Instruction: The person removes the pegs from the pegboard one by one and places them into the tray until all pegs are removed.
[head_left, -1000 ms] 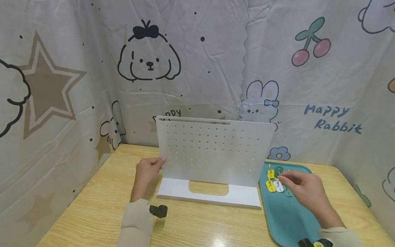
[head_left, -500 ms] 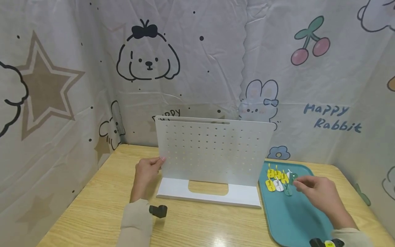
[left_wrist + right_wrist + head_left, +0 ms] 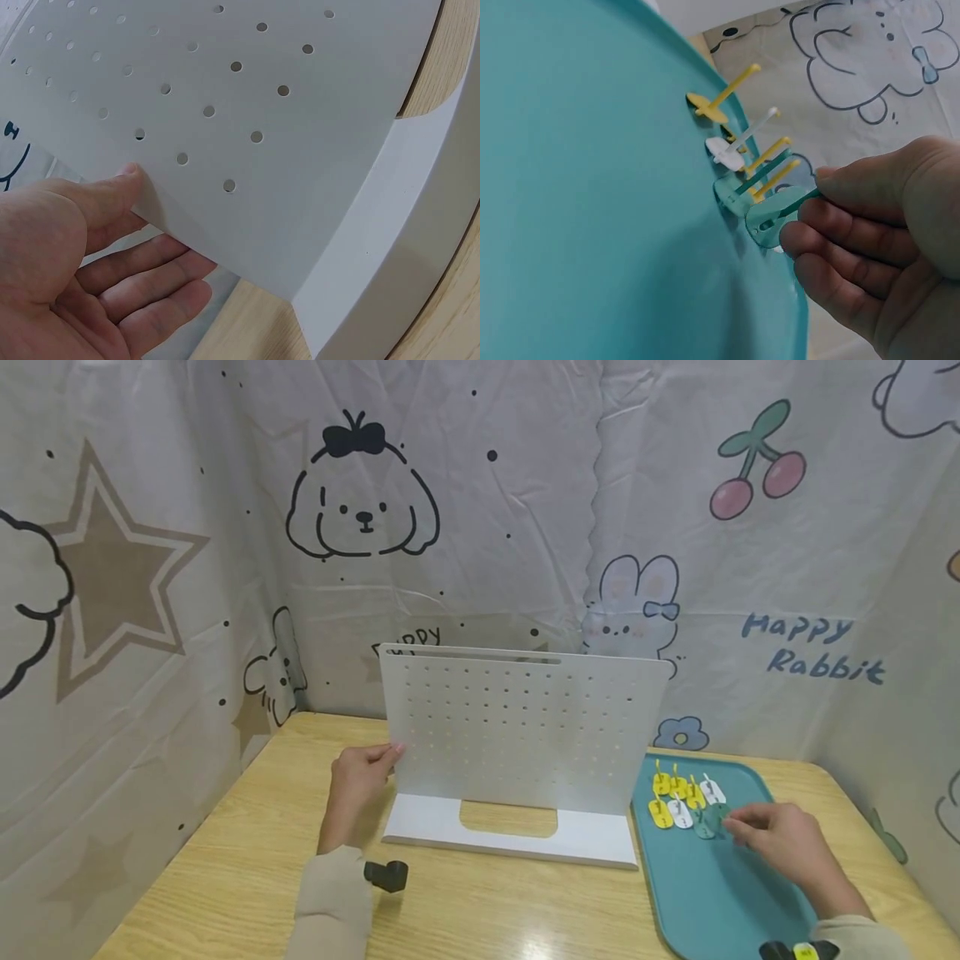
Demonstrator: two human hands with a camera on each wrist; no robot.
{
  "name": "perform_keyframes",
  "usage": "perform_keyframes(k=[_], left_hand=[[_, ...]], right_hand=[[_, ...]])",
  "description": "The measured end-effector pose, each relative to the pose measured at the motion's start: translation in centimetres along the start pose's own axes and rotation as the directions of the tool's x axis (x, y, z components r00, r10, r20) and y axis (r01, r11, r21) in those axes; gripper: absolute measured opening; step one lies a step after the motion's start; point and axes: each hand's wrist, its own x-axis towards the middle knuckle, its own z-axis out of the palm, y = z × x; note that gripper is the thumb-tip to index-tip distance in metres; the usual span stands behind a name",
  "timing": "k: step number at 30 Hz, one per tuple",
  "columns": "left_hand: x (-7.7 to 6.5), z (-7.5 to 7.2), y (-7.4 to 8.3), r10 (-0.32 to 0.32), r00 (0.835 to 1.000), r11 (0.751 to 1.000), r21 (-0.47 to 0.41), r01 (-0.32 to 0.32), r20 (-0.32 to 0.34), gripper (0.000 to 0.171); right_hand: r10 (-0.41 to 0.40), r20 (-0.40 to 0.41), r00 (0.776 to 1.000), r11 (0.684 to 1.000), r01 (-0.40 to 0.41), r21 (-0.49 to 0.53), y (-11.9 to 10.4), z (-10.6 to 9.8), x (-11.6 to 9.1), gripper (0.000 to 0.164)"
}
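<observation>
A white pegboard (image 3: 517, 752) stands upright on its white base. At the board's left side edge, my left hand (image 3: 362, 783) pinches it, thumb (image 3: 120, 186) on the front face and fingers behind. My right hand (image 3: 783, 845) is over the teal tray, pinching the stem of a green hook (image 3: 769, 223) between thumb and fingers. The hook's oval plate is low by the tray, right beside another green hook (image 3: 732, 196); I cannot tell whether it touches the tray. Yellow hooks (image 3: 661, 814) and white hooks (image 3: 679, 813) lie close by, stems up.
The teal tray (image 3: 701, 902) lies right of the pegboard on the wooden table (image 3: 480, 910), its rim near the board's base (image 3: 585, 843). A printed white curtain (image 3: 487, 527) hangs behind and on both sides.
My right hand has carried the green hook rightward across the tray, then nearer to me, beside the other green hook. My left hand stays on the pegboard's edge.
</observation>
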Motion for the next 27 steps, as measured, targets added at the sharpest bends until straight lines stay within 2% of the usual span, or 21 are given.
perform_keyframes(k=[8,18,27], left_hand=[[-0.2,0.0,0.0,-0.008,1.000,1.000,-0.012,0.008,0.003,0.042],[-0.4,0.1,0.1,-0.014,1.000,1.000,-0.016,0.015,0.006,0.041],[-0.6,-0.3,-0.3,0.022,1.000,1.000,0.015,-0.022,0.012,0.045]], right_hand=[[0.036,0.010,0.999,0.999,-0.036,0.006,0.7,0.5,0.6,0.033],[0.053,-0.056,0.997,0.998,-0.052,0.018,0.8,0.5,0.4,0.040],[-0.016,-0.102,0.995,0.994,0.027,0.108,-0.7,1.0,-1.1,0.039]])
